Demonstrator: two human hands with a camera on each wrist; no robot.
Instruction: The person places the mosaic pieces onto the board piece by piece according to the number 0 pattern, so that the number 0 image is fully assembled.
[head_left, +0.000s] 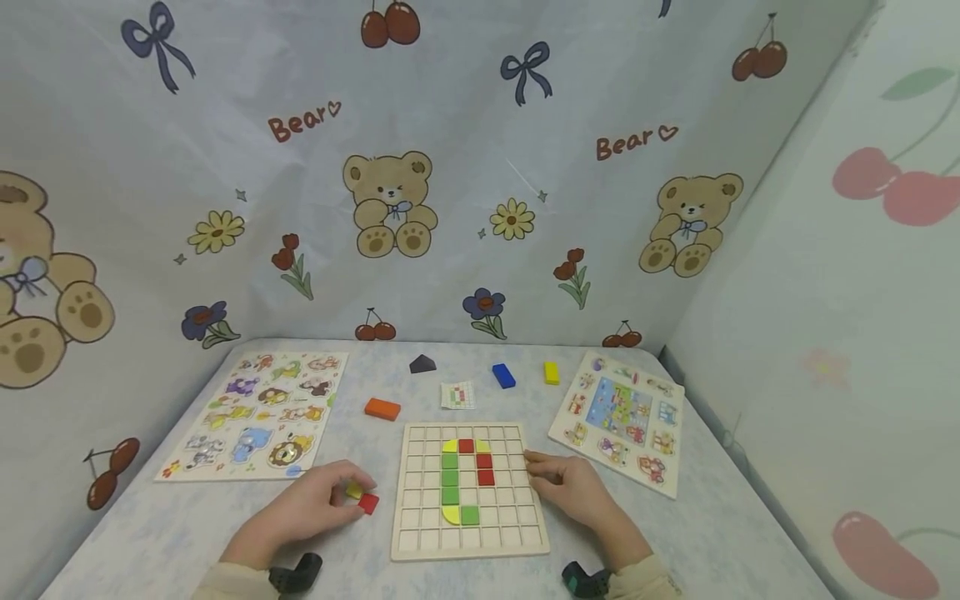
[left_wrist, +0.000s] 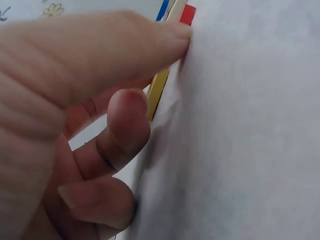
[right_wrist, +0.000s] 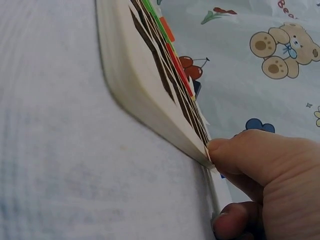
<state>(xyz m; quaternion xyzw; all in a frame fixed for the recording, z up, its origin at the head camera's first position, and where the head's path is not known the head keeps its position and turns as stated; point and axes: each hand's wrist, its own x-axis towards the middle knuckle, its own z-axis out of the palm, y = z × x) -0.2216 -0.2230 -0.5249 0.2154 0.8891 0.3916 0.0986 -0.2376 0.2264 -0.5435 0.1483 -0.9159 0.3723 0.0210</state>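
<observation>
My left hand (head_left: 318, 500) rests low beside the grid board's left side, thumb and fingers bent. It pinches a small red square tile (head_left: 368, 503) at the fingertips; the thumb tip meets this tile in the left wrist view. A yellow piece (head_left: 353, 491) shows between the fingers, partly hidden by them. The wooden grid board (head_left: 510, 533) carries green squares (head_left: 450, 477), red squares (head_left: 486, 477) and yellow rounded corner pieces (head_left: 451, 516) set in its cells. My right hand (head_left: 573, 492) touches the board's right edge with its fingertips, the thumb at the rim in the right wrist view.
Behind the board lie a small pattern card (head_left: 457, 395), an orange block (head_left: 382, 408), a dark angular piece (head_left: 423, 364), a blue block (head_left: 503, 376) and a yellow block (head_left: 551, 372). Animal puzzle board (head_left: 168, 467) at left; another picture puzzle (head_left: 667, 483) at right. Patterned cloth (head_left: 450, 283) rises behind.
</observation>
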